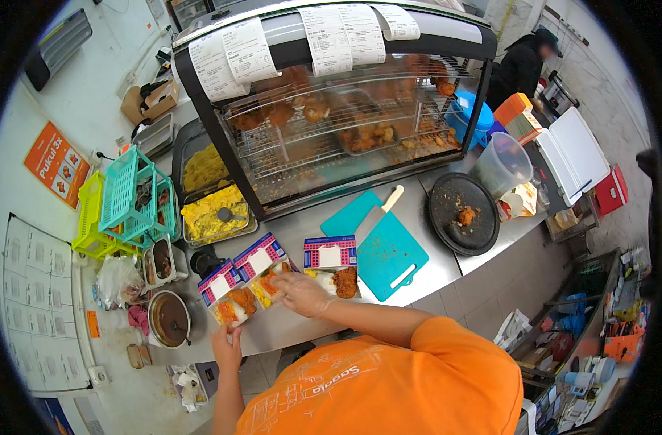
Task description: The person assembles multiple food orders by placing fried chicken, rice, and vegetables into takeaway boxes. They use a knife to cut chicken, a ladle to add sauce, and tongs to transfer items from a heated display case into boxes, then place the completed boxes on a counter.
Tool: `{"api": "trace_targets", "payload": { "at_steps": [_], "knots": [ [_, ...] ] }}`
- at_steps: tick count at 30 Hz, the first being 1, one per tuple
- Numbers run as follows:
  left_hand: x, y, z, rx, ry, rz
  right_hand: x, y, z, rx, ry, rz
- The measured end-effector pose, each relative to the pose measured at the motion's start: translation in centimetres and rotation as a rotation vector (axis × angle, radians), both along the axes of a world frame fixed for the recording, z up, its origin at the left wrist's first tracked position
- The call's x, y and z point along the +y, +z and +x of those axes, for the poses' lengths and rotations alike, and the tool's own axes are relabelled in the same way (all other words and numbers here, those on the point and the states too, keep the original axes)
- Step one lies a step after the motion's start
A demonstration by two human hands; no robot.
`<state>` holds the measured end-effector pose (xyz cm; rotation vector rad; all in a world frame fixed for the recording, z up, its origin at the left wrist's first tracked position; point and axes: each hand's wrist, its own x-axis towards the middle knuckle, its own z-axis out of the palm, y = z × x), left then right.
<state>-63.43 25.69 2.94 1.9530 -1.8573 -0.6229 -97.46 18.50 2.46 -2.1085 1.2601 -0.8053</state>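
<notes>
1. Presently, the person's right hand (pixel 300 292), covered by a thin clear glove, rests over the middle open cardboard meal box (pixel 268 279), fingers curled down onto the food; whether they pinch anything cannot be told.
2. The bare left hand (pixel 226 339) lies at the steel counter's (pixel 447 264) front edge, just below the left open cardboard meal box (pixel 229 303), fingers loosely together, holding nothing visible.
3. A third open cardboard meal box (pixel 334 274) with a fried piece stands beside the teal plastic cutting board (pixel 385 254).
4. Judgement: boxes are being filled; the next move calls for steadying each box while arranging contents.
</notes>
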Motion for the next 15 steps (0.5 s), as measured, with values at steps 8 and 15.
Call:
{"api": "trace_targets", "payload": {
  "at_steps": [8,15],
  "knots": [
    [15.1,-7.5,4.0,-0.022,0.352,-0.059,2.4,-1.9,-10.1,-0.142,-0.338,-0.007],
    [12.3,-5.6,6.1,0.03,0.346,-0.063,1.9,-3.5,-9.4,-0.277,-0.486,0.21]
  ]
}}
